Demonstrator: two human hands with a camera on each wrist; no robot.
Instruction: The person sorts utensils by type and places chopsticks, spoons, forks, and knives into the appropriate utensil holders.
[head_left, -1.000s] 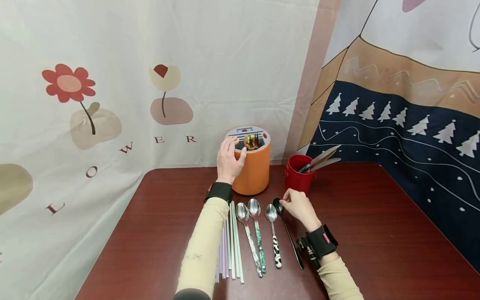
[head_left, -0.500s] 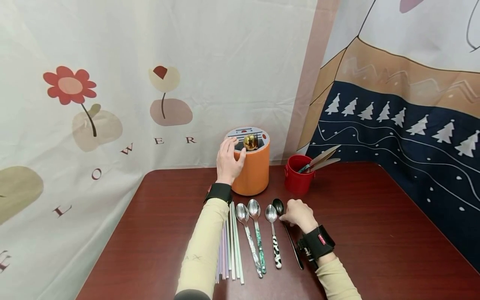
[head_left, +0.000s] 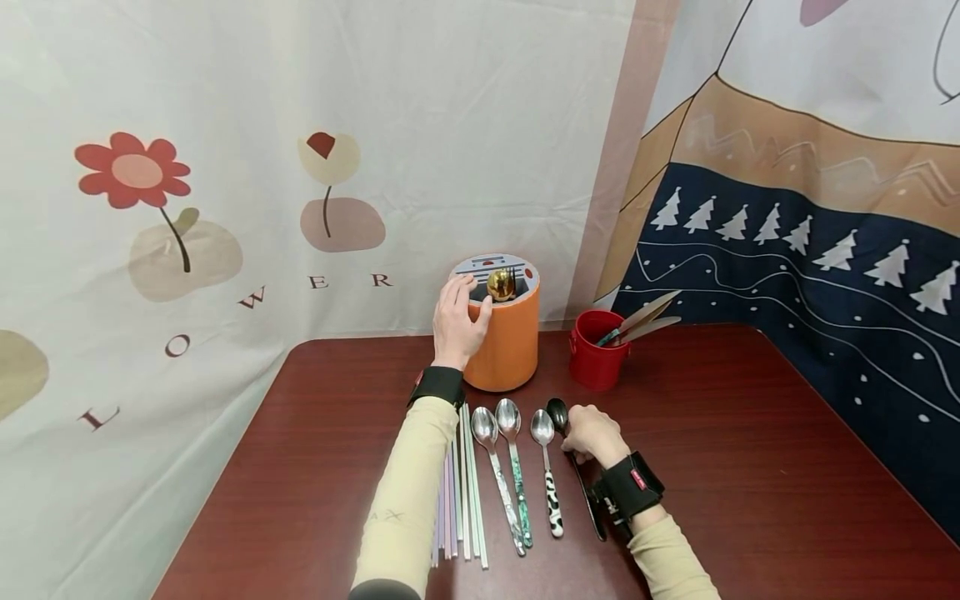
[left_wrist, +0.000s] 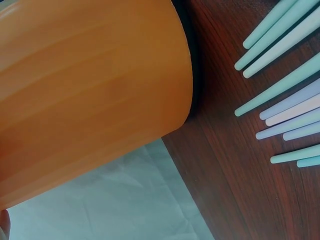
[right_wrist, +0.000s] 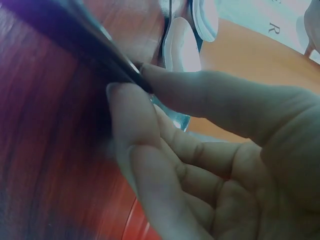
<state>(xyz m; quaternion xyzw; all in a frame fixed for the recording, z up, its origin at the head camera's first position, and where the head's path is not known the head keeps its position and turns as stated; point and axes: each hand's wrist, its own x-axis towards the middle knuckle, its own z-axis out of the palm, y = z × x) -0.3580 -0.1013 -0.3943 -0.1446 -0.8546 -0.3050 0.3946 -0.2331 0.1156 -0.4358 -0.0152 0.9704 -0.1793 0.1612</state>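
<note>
The glossy black spoon (head_left: 557, 411) is pinched by the right hand (head_left: 596, 435); twisting should be avoided. The orange cylindrical holder (head_left: 510, 346) is touched by the spread left hand (head_left: 457, 322).

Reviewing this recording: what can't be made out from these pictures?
- Head view: part of the chopsticks, hidden by the left sleeve.
- Head view: the handle of the gold spoon, inside the orange container.
- Head view: lower ends of the flat utensils, inside the red cup.
- Left wrist view: most of the left hand, cut off by the frame's edge.
- Right wrist view: handle end of the black spoon, cut off by the top edge.
</note>
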